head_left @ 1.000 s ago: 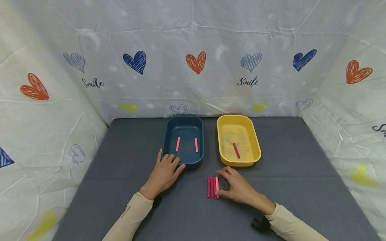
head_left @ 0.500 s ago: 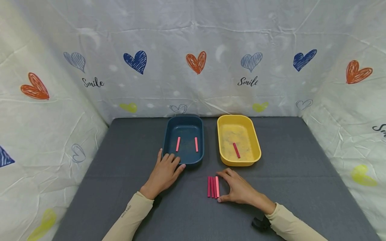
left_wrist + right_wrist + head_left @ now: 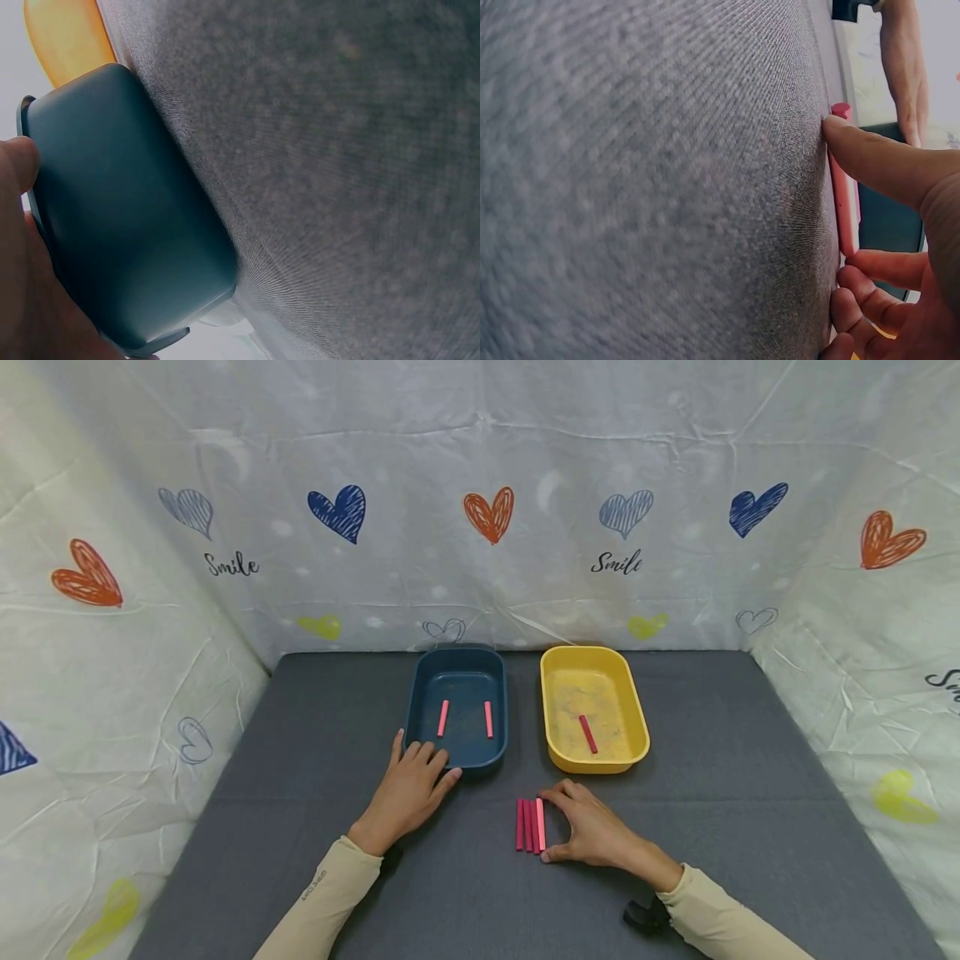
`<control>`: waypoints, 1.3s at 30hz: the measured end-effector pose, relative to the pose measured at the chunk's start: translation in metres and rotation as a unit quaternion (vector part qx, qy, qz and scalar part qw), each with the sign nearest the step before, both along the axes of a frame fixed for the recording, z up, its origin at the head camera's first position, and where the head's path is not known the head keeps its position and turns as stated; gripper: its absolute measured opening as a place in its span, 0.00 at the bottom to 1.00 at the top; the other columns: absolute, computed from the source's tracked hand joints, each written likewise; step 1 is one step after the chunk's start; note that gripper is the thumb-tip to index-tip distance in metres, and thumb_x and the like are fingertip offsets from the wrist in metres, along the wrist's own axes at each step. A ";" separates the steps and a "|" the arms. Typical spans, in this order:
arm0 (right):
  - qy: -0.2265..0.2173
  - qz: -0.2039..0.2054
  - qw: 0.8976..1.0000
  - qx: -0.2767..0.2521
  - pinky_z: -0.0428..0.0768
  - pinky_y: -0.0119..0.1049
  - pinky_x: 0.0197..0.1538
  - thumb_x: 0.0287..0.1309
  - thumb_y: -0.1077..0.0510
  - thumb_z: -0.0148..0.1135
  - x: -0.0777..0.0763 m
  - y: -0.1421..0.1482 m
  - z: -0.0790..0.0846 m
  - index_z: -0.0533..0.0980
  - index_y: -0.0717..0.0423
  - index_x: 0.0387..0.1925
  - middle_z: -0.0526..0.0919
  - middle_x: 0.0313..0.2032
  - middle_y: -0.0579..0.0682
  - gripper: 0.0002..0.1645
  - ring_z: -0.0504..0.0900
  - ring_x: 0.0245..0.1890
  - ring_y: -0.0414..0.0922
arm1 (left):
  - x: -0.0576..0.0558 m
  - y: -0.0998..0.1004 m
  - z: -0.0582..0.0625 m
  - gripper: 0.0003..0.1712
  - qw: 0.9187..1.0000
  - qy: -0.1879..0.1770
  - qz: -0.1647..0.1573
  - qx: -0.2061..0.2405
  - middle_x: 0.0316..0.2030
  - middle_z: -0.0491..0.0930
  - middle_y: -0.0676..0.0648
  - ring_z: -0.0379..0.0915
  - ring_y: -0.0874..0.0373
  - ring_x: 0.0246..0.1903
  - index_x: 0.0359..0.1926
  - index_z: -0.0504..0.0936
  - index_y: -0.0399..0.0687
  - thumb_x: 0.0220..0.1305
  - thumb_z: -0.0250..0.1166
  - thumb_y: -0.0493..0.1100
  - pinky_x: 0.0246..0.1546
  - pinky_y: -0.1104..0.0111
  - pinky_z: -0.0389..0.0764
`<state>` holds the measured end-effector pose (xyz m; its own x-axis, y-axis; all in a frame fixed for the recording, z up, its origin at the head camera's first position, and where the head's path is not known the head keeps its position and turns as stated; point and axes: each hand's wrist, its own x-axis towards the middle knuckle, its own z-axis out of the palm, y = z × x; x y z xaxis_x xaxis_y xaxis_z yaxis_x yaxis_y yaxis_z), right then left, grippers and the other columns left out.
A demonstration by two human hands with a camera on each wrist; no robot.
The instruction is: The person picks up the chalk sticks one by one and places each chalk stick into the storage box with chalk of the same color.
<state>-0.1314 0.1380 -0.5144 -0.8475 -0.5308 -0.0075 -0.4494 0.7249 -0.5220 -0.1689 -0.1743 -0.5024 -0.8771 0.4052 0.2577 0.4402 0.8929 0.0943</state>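
In the head view my left hand (image 3: 408, 789) rests with spread fingers on the near left corner of a dark blue tub (image 3: 465, 670). Its thumb (image 3: 22, 161) lies at the tub's rim in the left wrist view. My right hand (image 3: 592, 827) pinches a light pink stick (image 3: 541, 825) lengthwise, thumb at the near end and index finger at the far end. This stick lies on the cloth, rightmost in a row beside several dark pink sticks (image 3: 527, 825). Inside the blue tub lie two light pink sticks (image 3: 443, 718); a yellow tub (image 3: 636, 710) holds one dark red stick (image 3: 588, 735).
The tubs stand side by side at the back of a table with dark grey cloth (image 3: 322, 718). A white sheet printed with hearts (image 3: 487, 577) hangs behind and at both sides. A black strap (image 3: 647, 917) shows at my right wrist.
My right thumb has shifted from overlapping the light pink stick's side to its near end, and the fingers have spread a little. My left hand and the tubs stay put.
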 end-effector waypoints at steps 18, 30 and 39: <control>-0.007 -0.028 1.000 -0.004 0.77 0.45 0.55 0.40 0.42 0.80 0.003 0.006 0.021 0.72 0.51 0.63 0.74 0.51 0.47 0.47 0.72 0.50 0.41 | -0.001 0.000 -0.001 0.20 1.000 -0.004 0.005 -0.005 0.42 0.78 0.45 0.73 0.48 0.50 0.43 0.78 0.49 0.72 0.53 0.60 0.71 0.37 0.51; 0.048 -0.044 0.998 -0.009 0.78 0.45 0.58 0.38 0.43 0.82 -0.013 0.007 0.070 0.71 0.50 0.64 0.73 0.54 0.48 0.50 0.73 0.54 0.45 | -0.001 0.000 -0.001 0.20 1.000 -0.004 0.001 0.004 0.41 0.78 0.45 0.73 0.48 0.49 0.42 0.78 0.49 0.73 0.53 0.60 0.71 0.37 0.49; 0.078 -0.033 0.995 -0.046 0.79 0.43 0.51 0.40 0.43 0.81 -0.032 0.004 0.093 0.70 0.51 0.65 0.73 0.53 0.49 0.49 0.74 0.49 0.45 | 0.000 0.000 0.000 0.20 1.000 0.003 -0.002 0.005 0.39 0.77 0.46 0.72 0.49 0.47 0.41 0.77 0.49 0.72 0.53 0.60 0.71 0.37 0.51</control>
